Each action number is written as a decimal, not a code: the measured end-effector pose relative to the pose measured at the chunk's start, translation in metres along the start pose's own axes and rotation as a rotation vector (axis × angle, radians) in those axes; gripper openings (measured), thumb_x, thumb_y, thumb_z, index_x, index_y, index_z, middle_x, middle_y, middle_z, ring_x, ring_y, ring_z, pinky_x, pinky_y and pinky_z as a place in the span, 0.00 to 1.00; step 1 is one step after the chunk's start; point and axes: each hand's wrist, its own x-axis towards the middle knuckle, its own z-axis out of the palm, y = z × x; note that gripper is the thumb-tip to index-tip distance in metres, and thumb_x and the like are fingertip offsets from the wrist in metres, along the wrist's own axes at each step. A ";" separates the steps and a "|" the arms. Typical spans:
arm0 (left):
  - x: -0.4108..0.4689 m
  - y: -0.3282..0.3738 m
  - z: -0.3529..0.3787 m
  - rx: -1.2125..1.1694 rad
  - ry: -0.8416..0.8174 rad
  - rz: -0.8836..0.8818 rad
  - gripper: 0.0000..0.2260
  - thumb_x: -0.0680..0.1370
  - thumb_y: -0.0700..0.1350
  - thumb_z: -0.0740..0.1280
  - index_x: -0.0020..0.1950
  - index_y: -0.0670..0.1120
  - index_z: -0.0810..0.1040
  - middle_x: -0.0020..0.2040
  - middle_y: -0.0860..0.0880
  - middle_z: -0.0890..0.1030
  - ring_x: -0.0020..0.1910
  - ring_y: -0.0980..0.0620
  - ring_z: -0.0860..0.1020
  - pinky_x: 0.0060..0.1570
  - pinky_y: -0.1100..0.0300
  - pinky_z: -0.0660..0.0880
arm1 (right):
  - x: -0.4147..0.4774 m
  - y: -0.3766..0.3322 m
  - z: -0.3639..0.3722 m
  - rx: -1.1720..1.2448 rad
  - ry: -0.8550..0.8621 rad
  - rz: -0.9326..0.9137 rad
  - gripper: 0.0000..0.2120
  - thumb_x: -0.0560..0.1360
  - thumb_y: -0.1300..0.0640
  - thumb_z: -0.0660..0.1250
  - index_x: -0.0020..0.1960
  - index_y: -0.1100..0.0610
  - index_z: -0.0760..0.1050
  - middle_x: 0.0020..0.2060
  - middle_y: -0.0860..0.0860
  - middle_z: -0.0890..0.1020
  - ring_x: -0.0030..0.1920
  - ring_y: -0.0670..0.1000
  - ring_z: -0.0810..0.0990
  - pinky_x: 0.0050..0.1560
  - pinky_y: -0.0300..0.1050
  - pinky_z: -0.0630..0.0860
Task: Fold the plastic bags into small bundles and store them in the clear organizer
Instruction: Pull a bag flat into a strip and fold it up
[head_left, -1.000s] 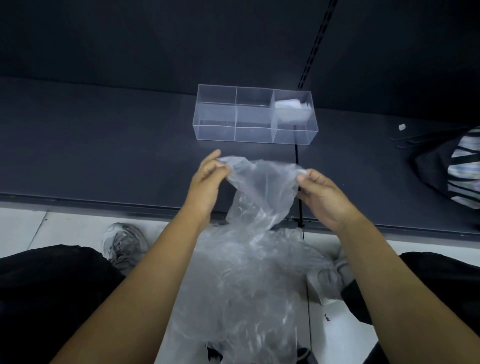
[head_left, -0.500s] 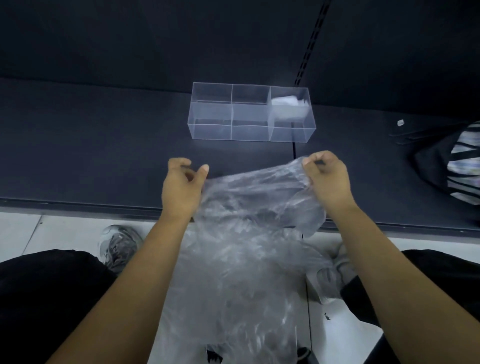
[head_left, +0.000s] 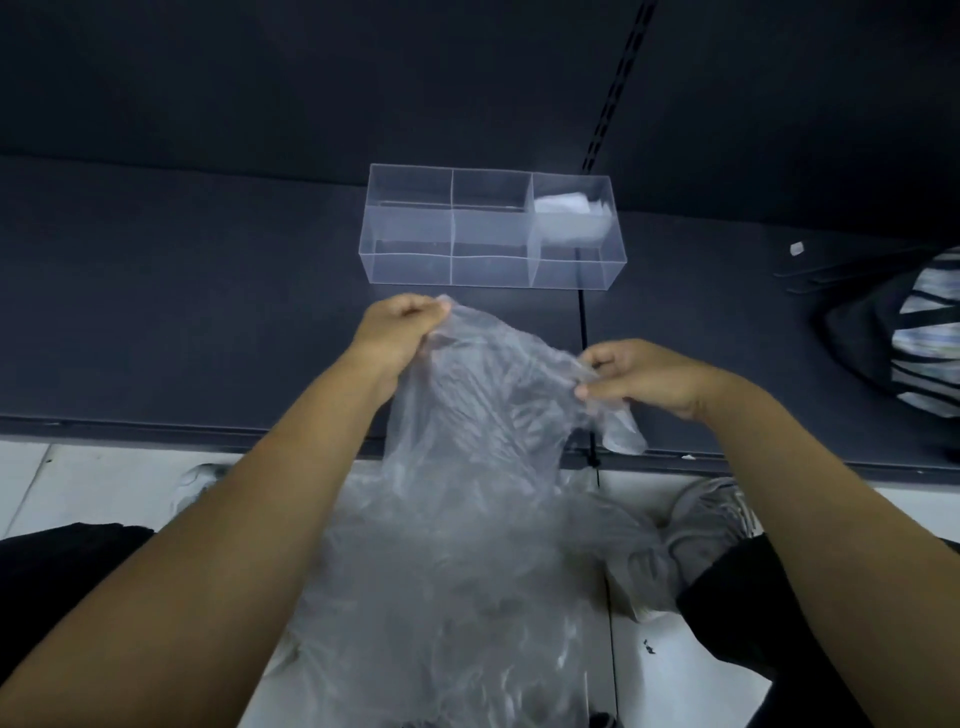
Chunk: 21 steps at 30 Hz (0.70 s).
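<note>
One head-worn wide-angle camera looks forward and down, seemingly close over the dark shelf (head_left: 208, 322), clear organizer (head_left: 408, 236) upper centre.

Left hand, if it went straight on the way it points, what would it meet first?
Probably the clear organizer: the left hand, pinching the plastic bag, aims at its front wall near the left and middle compartments, though depth is unclear.

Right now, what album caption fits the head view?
Left hand and right hand pinch a crumpled clear plastic bag before a clear rectangular organizer holding one white bundle.
</note>
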 end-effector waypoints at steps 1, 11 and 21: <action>0.004 -0.004 -0.005 0.001 0.035 -0.018 0.07 0.75 0.48 0.71 0.47 0.44 0.81 0.40 0.50 0.81 0.38 0.54 0.78 0.41 0.63 0.76 | 0.002 0.009 -0.006 0.036 0.077 0.018 0.10 0.74 0.62 0.71 0.54 0.60 0.79 0.45 0.55 0.84 0.45 0.52 0.81 0.50 0.45 0.76; 0.028 -0.047 -0.027 -0.038 0.255 -0.220 0.13 0.75 0.55 0.70 0.40 0.45 0.79 0.44 0.47 0.83 0.49 0.45 0.81 0.57 0.48 0.76 | 0.022 0.043 0.001 0.422 0.402 0.211 0.22 0.77 0.39 0.60 0.55 0.57 0.79 0.40 0.51 0.80 0.39 0.48 0.76 0.44 0.41 0.75; 0.036 -0.054 -0.036 -0.286 0.214 -0.305 0.10 0.77 0.47 0.70 0.54 0.44 0.82 0.53 0.44 0.83 0.53 0.46 0.81 0.56 0.51 0.77 | 0.030 0.048 0.016 0.250 0.296 0.104 0.02 0.74 0.56 0.70 0.47 0.53 0.80 0.44 0.47 0.81 0.47 0.44 0.76 0.45 0.36 0.67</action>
